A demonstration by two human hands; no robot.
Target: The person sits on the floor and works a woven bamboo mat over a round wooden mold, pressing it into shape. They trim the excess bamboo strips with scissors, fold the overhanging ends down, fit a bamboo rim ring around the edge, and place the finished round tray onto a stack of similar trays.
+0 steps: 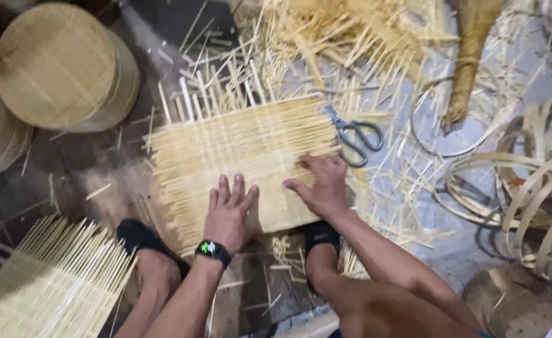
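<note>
A square woven mat of thin bamboo slats lies on the floor in front of me, loose slat ends sticking out at its far and left sides. My left hand, with a dark watch on the wrist, rests flat on the mat's near edge, fingers spread. My right hand presses on the mat's right near corner, fingers curled against the slats. Neither hand holds anything. My feet in dark slippers sit just below the mat.
Grey-handled scissors lie just right of the mat. A round bamboo lid stands at the back left. A bundle of slats lies near left. Bent bamboo hoops crowd the right, and scrap strips litter the back.
</note>
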